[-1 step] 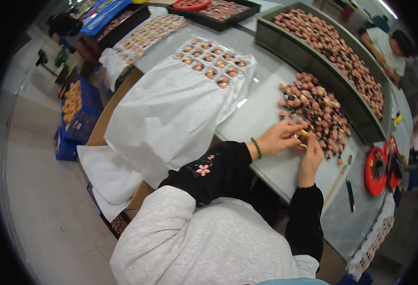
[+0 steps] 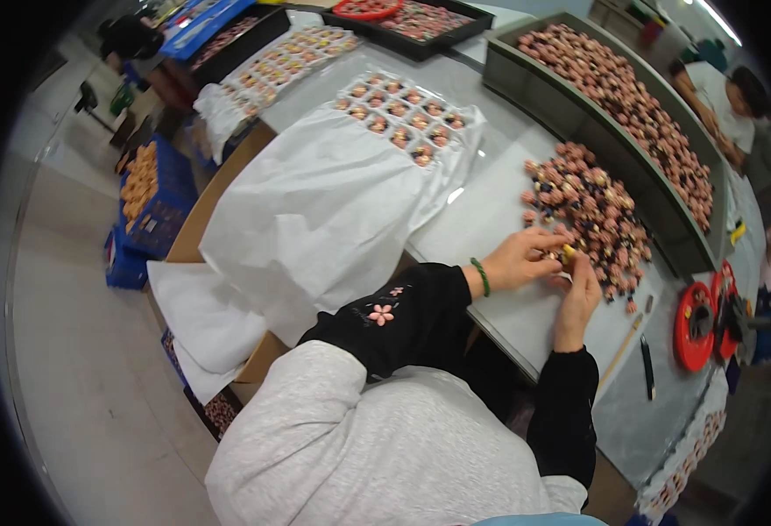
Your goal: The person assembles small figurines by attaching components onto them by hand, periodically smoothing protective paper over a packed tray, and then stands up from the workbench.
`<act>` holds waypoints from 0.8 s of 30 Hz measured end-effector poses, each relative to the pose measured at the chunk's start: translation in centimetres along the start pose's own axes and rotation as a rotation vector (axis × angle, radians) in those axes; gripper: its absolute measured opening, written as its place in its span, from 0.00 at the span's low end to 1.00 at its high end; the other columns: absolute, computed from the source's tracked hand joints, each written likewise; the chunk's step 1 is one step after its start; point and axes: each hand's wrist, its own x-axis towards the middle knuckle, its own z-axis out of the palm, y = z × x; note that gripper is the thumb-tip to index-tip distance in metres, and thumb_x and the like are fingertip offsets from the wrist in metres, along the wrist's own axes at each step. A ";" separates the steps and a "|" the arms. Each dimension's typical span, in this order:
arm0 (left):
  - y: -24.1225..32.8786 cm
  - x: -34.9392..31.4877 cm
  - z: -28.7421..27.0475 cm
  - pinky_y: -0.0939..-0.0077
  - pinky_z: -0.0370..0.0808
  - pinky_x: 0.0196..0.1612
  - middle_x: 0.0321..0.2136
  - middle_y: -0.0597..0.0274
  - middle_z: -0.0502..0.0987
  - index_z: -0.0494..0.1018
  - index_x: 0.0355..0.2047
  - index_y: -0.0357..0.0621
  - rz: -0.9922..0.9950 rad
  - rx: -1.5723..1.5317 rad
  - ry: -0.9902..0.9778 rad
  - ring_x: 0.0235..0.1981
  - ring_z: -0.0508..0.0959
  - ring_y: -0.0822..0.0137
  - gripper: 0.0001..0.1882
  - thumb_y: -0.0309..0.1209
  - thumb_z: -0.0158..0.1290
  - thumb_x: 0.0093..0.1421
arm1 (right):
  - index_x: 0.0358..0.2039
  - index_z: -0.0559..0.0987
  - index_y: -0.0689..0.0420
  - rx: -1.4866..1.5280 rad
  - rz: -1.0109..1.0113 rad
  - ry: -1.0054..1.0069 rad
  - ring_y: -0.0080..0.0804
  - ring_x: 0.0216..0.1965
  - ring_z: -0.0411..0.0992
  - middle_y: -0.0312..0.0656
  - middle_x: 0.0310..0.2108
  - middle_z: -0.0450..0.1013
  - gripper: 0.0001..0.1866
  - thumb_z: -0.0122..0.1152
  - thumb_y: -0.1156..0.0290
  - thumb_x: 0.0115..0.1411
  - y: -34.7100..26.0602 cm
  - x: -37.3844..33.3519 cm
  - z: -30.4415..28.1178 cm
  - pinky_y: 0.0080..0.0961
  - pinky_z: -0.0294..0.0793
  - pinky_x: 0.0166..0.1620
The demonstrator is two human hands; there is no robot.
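My left hand (image 2: pixel 517 261), with a green bead bracelet at its wrist, pinches a small piece with a yellow part (image 2: pixel 569 252) between thumb and fingers. Facing it, my right hand (image 2: pixel 578 302) has its fingertips closed on the same piece from the right. Fingers cover most of the piece, so its exact kind stays unclear. Just beyond both hands lies a loose heap of small pink, dark and gold pieces (image 2: pixel 591 210), spread on a white sheet (image 2: pixel 491 197).
A long grey bin (image 2: pixel 596 114) full of similar pieces stands behind the heap. Left of it sits a white compartment tray (image 2: pixel 392 133) holding several. A brush (image 2: pixel 624 351), a dark pen-like tool (image 2: pixel 647 364) and a red disc (image 2: pixel 694 326) lie right. Another person (image 2: pixel 718 105) sits beyond.
The view has shifted slightly, so the table and its things appear a little lower and further right. Both hands keep the same pinch on the small piece.
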 end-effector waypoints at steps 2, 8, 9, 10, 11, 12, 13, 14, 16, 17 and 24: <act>3.1 0.7 0.2 0.84 0.70 0.39 0.37 0.62 0.68 0.66 0.50 0.39 0.001 0.209 0.079 0.38 0.69 0.75 0.22 0.23 0.51 0.52 | 0.39 0.73 0.62 0.010 0.007 -0.033 0.21 0.28 0.68 0.36 0.29 0.71 0.18 0.43 0.60 0.62 0.3 0.3 -1.0 0.14 0.67 0.26; 14.9 3.2 -7.9 0.82 0.71 0.34 0.32 0.61 0.74 0.66 0.48 0.37 0.456 0.740 0.252 0.29 0.72 0.77 0.22 0.24 0.53 0.51 | 0.38 0.74 0.61 0.014 0.038 -0.057 0.21 0.26 0.68 0.38 0.29 0.71 0.16 0.44 0.60 0.62 0.2 0.0 -0.7 0.13 0.66 0.25; 15.6 3.8 -10.6 0.82 0.72 0.34 0.31 0.62 0.75 0.67 0.47 0.38 0.528 0.812 0.305 0.29 0.73 0.77 0.21 0.24 0.53 0.50 | 0.37 0.74 0.60 -0.004 0.035 -0.043 0.20 0.26 0.68 0.38 0.28 0.71 0.17 0.44 0.60 0.62 0.1 0.0 -0.8 0.13 0.65 0.25; 17.3 3.6 -12.5 0.82 0.72 0.34 0.29 0.62 0.75 0.68 0.46 0.38 0.431 0.901 0.374 0.29 0.73 0.77 0.20 0.24 0.53 0.51 | 0.37 0.74 0.60 0.003 0.034 -0.035 0.20 0.26 0.68 0.38 0.28 0.71 0.17 0.44 0.60 0.62 0.0 0.2 -0.9 0.13 0.65 0.25; 17.4 3.2 -15.9 0.81 0.72 0.33 0.26 0.62 0.74 0.68 0.45 0.37 0.411 0.966 0.465 0.27 0.73 0.77 0.19 0.27 0.53 0.50 | 0.37 0.74 0.60 -0.002 0.029 -0.047 0.19 0.25 0.67 0.37 0.28 0.71 0.17 0.44 0.60 0.62 -0.1 0.1 -0.7 0.12 0.64 0.25; 17.6 2.5 -18.7 0.78 0.71 0.32 0.25 0.61 0.74 0.68 0.45 0.38 0.284 1.121 0.537 0.26 0.73 0.74 0.20 0.28 0.53 0.50 | 0.36 0.74 0.60 -0.009 0.024 -0.048 0.19 0.25 0.67 0.37 0.27 0.71 0.17 0.44 0.59 0.62 -0.2 0.1 -0.6 0.12 0.64 0.24; 17.6 1.6 -21.5 0.76 0.71 0.32 0.24 0.60 0.74 0.68 0.44 0.38 0.153 1.272 0.604 0.25 0.74 0.70 0.20 0.29 0.53 0.50 | 0.36 0.74 0.60 -0.001 0.023 -0.039 0.19 0.25 0.67 0.37 0.27 0.71 0.17 0.44 0.59 0.62 -0.2 0.1 -0.5 0.12 0.64 0.24; 16.8 0.3 -25.0 0.73 0.71 0.32 0.23 0.59 0.74 0.68 0.44 0.39 0.103 1.403 0.648 0.26 0.74 0.66 0.20 0.29 0.52 0.49 | 0.36 0.74 0.60 -0.011 0.028 -0.052 0.18 0.24 0.67 0.37 0.27 0.71 0.17 0.44 0.59 0.62 -0.3 0.1 -0.3 0.12 0.63 0.24; 14.4 -2.6 -30.6 0.66 0.70 0.35 0.25 0.53 0.75 0.69 0.43 0.40 -0.016 1.582 0.711 0.30 0.74 0.56 0.20 0.28 0.51 0.48 | 0.36 0.74 0.60 -0.017 0.030 -0.059 0.18 0.24 0.66 0.37 0.27 0.71 0.17 0.44 0.59 0.62 -0.4 0.1 -0.1 0.12 0.62 0.24; 13.5 -3.8 -32.4 0.62 0.70 0.38 0.28 0.49 0.75 0.70 0.42 0.41 -0.087 1.630 0.732 0.33 0.74 0.50 0.19 0.27 0.50 0.46 | 0.37 0.74 0.62 -0.010 0.030 -0.074 0.18 0.24 0.66 0.37 0.26 0.71 0.17 0.43 0.60 0.62 -0.3 0.1 0.0 0.12 0.63 0.24; 10.3 -4.2 -33.1 0.62 0.69 0.40 0.26 0.51 0.75 0.70 0.43 0.43 -0.123 1.406 0.693 0.32 0.74 0.50 0.18 0.27 0.52 0.49 | 0.36 0.74 0.61 -0.006 0.049 -0.043 0.17 0.22 0.66 0.36 0.25 0.71 0.18 0.44 0.58 0.62 -0.1 -0.1 -0.3 0.11 0.62 0.23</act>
